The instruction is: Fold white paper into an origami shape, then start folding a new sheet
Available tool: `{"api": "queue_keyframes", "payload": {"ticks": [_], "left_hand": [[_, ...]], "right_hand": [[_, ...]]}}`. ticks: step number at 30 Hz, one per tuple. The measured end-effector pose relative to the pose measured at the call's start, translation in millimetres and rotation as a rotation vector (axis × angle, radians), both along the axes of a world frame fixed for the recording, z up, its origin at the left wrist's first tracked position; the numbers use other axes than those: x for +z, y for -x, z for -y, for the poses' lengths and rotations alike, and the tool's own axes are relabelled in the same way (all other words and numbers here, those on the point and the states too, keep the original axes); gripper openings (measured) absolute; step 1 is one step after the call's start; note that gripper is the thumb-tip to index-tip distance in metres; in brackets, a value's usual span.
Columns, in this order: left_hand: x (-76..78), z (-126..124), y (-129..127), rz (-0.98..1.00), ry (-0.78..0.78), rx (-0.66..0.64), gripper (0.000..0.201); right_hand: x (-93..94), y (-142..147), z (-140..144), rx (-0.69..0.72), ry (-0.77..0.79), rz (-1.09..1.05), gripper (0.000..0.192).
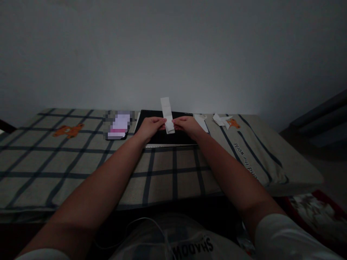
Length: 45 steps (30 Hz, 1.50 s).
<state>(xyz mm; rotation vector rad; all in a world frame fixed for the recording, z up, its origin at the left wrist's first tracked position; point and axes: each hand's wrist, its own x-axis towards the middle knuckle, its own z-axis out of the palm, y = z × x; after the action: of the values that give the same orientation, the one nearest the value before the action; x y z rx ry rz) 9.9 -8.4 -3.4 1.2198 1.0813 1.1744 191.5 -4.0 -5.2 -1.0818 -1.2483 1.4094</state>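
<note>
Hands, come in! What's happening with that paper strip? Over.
Left hand and right hand both pinching paper strip, held above black notebook. Paper scraps off right. Nothing blocking.

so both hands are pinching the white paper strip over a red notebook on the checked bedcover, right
Not quite: the notebook is black, not red. The head view shows the left hand and the right hand pinching the white paper strip from either side, above that black notebook lying on the checked bedcover.

Matt white paper strip [167, 115], checked cloth [81, 159]
</note>
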Motion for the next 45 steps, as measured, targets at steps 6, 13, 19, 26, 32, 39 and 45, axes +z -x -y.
{"api": "queue_keyframes", "payload": {"ticks": [6,13,19,26,32,39,45], "left_hand": [[-2.9,-1.2,-0.1,-0.014,0.005,0.004,0.016],[-2.0,-0.5,-0.5,-0.035,0.027,0.016,0.018],[0.1,0.8,-0.4,-0.054,0.051,0.008,0.023],[-5.3,-6.6,3.1,0.044,0.075,0.022,0.022],[-5.4,-8.7,4.1,0.070,0.094,0.014,0.014],[-2.9,-4.5,0.8,0.050,0.077,0.004,0.009],[0.9,-0.2,-1.2,0.010,0.051,0.009,0.011]], "right_hand": [[-2.9,-0.7,-1.7,0.021,-0.007,0.001,0.005],[-1.6,3.0,-1.8,-0.061,-0.046,0.069,0.009],[0.0,3.5,-0.2,-0.079,-0.043,0.055,0.008],[3.4,1.2,1.1,0.002,0.012,-0.041,0.011],[-0.1,-1.4,-0.8,0.040,0.011,-0.026,0.011],[-1.1,1.5,-1.0,-0.031,-0.076,0.089,0.013],[-3.2,2.3,-1.7,-0.057,-0.101,0.127,0.012]]}}
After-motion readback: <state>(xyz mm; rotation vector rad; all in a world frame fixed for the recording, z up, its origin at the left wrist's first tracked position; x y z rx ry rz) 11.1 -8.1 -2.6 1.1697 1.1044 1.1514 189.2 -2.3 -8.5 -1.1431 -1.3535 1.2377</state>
